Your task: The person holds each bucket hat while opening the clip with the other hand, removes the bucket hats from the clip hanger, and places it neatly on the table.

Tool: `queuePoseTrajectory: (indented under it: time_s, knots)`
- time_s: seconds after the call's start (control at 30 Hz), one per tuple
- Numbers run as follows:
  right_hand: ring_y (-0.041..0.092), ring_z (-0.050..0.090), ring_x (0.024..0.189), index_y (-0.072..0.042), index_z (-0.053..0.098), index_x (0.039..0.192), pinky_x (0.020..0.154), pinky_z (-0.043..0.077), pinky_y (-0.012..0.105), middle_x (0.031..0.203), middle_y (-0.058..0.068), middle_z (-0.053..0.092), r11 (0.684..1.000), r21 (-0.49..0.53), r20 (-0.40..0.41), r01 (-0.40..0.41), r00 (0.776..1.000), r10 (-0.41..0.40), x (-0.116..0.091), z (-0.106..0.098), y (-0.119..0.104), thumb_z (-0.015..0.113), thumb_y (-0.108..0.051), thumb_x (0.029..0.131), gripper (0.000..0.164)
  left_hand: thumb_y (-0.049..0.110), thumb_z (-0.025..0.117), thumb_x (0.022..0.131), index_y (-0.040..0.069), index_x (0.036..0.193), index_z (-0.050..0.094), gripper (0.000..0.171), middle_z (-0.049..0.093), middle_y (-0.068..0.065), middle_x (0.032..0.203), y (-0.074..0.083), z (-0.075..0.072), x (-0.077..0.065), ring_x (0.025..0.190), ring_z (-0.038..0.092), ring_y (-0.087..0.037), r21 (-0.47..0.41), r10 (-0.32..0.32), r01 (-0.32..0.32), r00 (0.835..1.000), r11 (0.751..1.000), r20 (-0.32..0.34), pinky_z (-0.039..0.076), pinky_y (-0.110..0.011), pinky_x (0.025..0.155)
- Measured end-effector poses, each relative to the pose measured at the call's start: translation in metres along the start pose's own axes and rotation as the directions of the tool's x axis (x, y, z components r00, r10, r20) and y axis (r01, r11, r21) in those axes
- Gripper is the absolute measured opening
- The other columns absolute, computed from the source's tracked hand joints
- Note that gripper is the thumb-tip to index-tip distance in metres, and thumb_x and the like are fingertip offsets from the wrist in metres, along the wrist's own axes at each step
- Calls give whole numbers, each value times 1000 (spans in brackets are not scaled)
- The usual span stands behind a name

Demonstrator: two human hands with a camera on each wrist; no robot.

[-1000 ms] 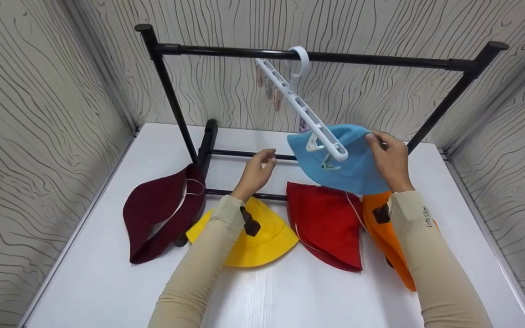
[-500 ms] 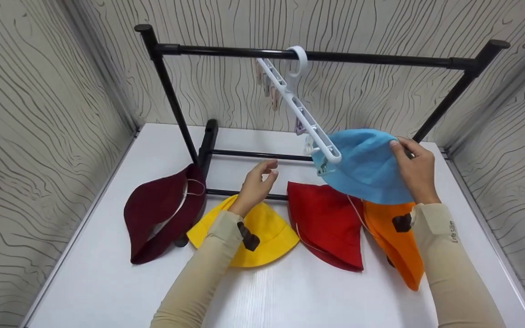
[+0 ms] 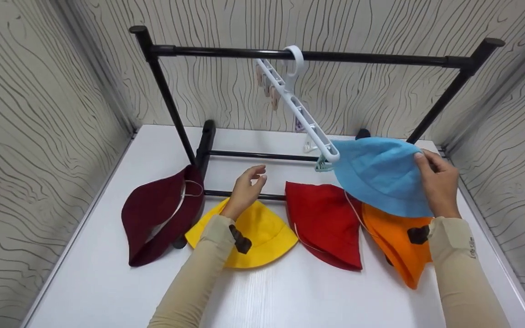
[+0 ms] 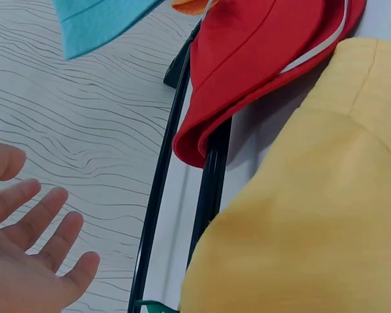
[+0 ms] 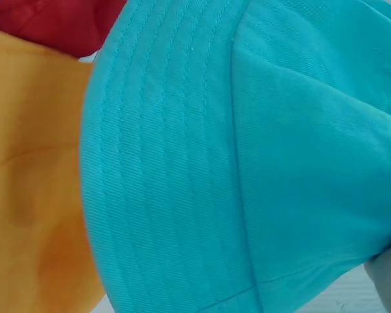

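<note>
My right hand [image 3: 440, 184] pinches a light blue bucket hat [image 3: 383, 177] by its crown, holding it above the orange hat [image 3: 397, 241]. In the right wrist view the blue hat [image 5: 176, 163] fills most of the picture, its stitched brim toward the orange one. My left hand [image 3: 245, 189], fingers relaxed and holding nothing, hovers over the yellow hat [image 3: 262, 237]; the left wrist view shows the left hand [image 4: 36, 241] with fingers spread. A white clip hanger [image 3: 296, 102] hangs from the black rack bar [image 3: 376, 57]. Its green clip [image 3: 323, 165] is at the near end, beside the blue brim.
A red hat [image 3: 324, 228] lies between the yellow and orange hats. At the left, a maroon hat [image 3: 157, 214] leans by the rack's foot. Black lower rails [image 3: 262, 156] cross behind the hats on the white table [image 3: 290, 296]. Patterned walls [image 3: 25, 159] enclose the sides and back.
The right hand has carried the blue hat right and down, away from the hanger, whose near end has swung slightly left. The left hand has shifted slightly down and left.
</note>
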State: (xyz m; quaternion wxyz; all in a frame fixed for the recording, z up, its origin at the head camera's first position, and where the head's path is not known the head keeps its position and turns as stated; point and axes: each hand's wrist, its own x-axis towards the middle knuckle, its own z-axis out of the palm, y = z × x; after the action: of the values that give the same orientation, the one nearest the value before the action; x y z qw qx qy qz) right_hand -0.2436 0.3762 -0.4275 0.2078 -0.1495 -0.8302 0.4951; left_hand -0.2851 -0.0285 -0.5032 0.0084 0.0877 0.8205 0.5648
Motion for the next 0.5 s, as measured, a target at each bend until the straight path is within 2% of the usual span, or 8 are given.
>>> queuePoseTrajectory:
  time_s: [0.1,0.17,0.33,0.5]
  knots:
    - [-1,52,95,-19,63,127,84,39,14,102,-21,60,996,57,-36,-75,996,77,1,-8,4,58,-44,93,43,18,52,99,6,135,52,38,59,-13,130,-4,-2,-1,120,53,-29,5,13,-13,1000,1000,-8,39,-50,107]
    - [0,52,96,-17,64,126,84,40,13,104,-17,61,982,150,-68,-111,990,122,2,-12,7,61,-40,92,41,17,52,99,6,135,52,38,59,-14,130,-6,-4,-2,120,53,-30,24,31,-31,999,999,-8,40,-48,106]
    - [4,53,100,-15,68,121,88,41,11,106,-11,64,908,382,-123,-173,964,236,3,-22,15,68,-33,88,38,16,52,99,6,135,51,38,57,-14,131,-11,-7,-11,121,52,-30,69,44,-44,999,997,5,42,-45,105]
    - [6,54,104,-14,68,121,99,40,16,109,-8,65,849,495,-172,-187,936,306,3,-31,25,71,-31,86,40,18,51,100,8,137,51,38,56,-12,134,-17,-6,-22,123,50,-30,77,2,-5,999,997,46,44,-44,104]
